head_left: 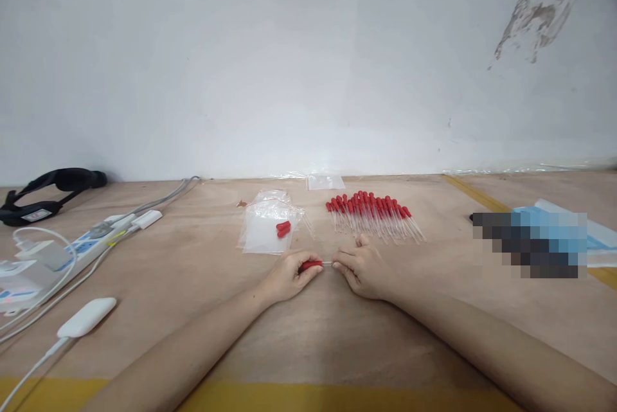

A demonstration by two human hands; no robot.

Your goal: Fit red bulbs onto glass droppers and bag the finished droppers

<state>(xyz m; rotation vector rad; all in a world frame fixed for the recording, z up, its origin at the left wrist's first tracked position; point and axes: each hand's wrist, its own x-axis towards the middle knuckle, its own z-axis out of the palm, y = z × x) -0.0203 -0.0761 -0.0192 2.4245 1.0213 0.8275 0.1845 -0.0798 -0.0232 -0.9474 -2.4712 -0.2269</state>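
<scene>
My left hand (288,276) is closed around a red rubber dropper bulb (312,265), with the bulb's open end facing right. A thin clear dropper tube (327,263) spans the small gap between my hands. Its right part is pinched in the fingers of my right hand (367,274). Whether the tube's tip sits inside the bulb I cannot tell. Beyond my left hand, two loose red bulbs (283,229) lie on clear plastic bags (260,235), with a few bare tubes (307,224) beside them. Past my right hand lies a pile of red-topped droppers (371,206), bulbs toward the wall.
A power strip (91,241) with plugs and cables occupies the left side, near a white charging device (89,317) and a black strap-like frame (53,190). A small bag (325,182) lies by the wall. To the right are a blurred dark object (525,245) and blue packaging (554,225).
</scene>
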